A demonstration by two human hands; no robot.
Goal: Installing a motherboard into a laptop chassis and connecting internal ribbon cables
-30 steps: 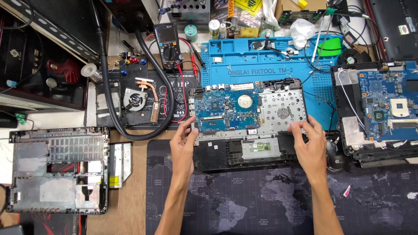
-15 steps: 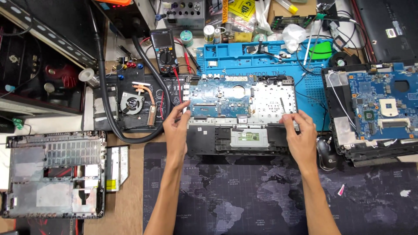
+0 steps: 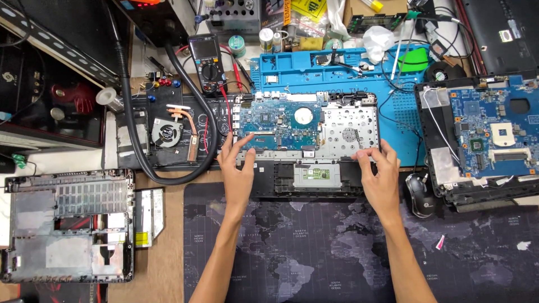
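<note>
Workbench is packed, wood top mostly buried. Nearest edge: dark desk mat (image 3: pixel 314 252) with a pale world-map print, soft matte cloth; both forearms cross it and are cut off at the bottom of the frame.

Near left: stripped laptop bottom case (image 3: pixel 67 224), grey-black plastic with vent grilles and foil patches, lower edge cropped. Thin optical drive (image 3: pixel 149 216) lies just beside it.

Mid: open laptop chassis (image 3: pixel 306 143) straddles the mat edge and the blue silicone repair mat (image 3: pixel 404 112). Blue motherboard (image 3: pixel 281 120) sits in its left half, perforated silver keyboard backplate (image 3: pixel 351 129) in the right, black palmrest with a small green touchpad board (image 3: pixel 315 174) nearest the person.

Left hand (image 3: pixel 238 168): fingers spread, tips resting on the lower left edge of the motherboard, nothing gripped. Right hand (image 3: pixel 382 177): fingers slightly apart, tips pressing on the lower right corner of the backplate; whether anything small sits under them I cannot tell.

Right: black mouse (image 3: pixel 420 196), then a second blue board (image 3: pixel 494 132) in a chassis, cropped at the frame edge. Left of centre: fan with copper heatpipe (image 3: pixel 177 132), ringed by a thick black hose (image 3: pixel 168 168).

Far: black multimeter (image 3: pixel 209 62), red lead trailing. Behind it, bottles, bags and cables in a heap, too cluttered to sort out.
</note>
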